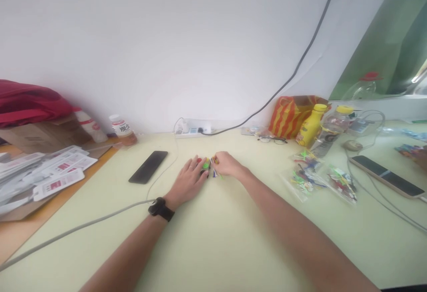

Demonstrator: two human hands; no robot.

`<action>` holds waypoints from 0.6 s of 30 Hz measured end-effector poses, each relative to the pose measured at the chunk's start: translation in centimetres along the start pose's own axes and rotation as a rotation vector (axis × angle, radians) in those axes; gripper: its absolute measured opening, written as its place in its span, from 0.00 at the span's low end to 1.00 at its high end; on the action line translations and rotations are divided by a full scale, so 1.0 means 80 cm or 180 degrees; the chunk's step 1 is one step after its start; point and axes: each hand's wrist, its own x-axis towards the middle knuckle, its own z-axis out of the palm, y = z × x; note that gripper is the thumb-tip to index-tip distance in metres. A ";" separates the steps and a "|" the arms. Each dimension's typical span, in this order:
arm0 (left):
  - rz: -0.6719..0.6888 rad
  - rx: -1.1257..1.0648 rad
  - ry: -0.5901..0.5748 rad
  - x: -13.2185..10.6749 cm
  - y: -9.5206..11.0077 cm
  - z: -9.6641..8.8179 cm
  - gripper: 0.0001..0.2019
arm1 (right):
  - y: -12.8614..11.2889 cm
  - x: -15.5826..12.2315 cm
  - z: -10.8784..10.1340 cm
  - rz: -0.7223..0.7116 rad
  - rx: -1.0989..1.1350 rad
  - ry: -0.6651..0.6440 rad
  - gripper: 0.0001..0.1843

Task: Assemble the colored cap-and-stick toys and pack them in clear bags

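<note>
Both my hands rest on the pale yellow-green table point(213, 238), far out in front of me. My left hand point(187, 181), with a black watch on the wrist, lies palm down with fingers stretched toward a small cluster of colourful plastic pieces point(208, 166), its fingertips touching a green one. My right hand point(226, 164) is curled, fingers pinched on some of the small coloured pieces; which ones is too small to tell.
A black phone point(148, 166) lies left of my hands. A grey cable point(83, 225) crosses the table. Clear bags of coloured pieces point(316, 178), bottles point(312, 125), glasses point(271, 139), another phone point(387, 176) sit right. A power strip point(193, 129) and packets point(50, 172) are behind and left.
</note>
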 end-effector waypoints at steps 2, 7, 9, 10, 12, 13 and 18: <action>-0.0018 0.0049 -0.0008 0.000 0.000 0.002 0.28 | -0.005 -0.001 0.006 -0.0115 0.0086 -0.0025 0.07; 0.0029 0.0064 0.0067 0.001 0.002 0.004 0.27 | -0.012 -0.002 0.013 -0.0280 0.0241 -0.0049 0.05; 0.0029 0.0072 0.0068 0.001 0.003 0.002 0.28 | -0.010 -0.001 0.011 -0.0299 0.0277 -0.0015 0.05; -0.0007 0.0084 0.0044 0.002 0.005 0.000 0.29 | -0.009 -0.001 0.009 -0.0300 0.0294 0.0007 0.05; -0.0106 0.0096 -0.0026 0.002 0.007 -0.004 0.30 | -0.004 0.000 0.005 -0.0303 0.0348 0.0048 0.04; -0.0144 0.0094 -0.0049 0.002 0.008 -0.006 0.30 | -0.002 0.001 0.003 -0.0317 0.0388 0.0056 0.04; -0.0105 0.0079 -0.0072 0.002 0.012 -0.011 0.30 | 0.002 0.002 0.004 -0.0532 0.0639 -0.0063 0.08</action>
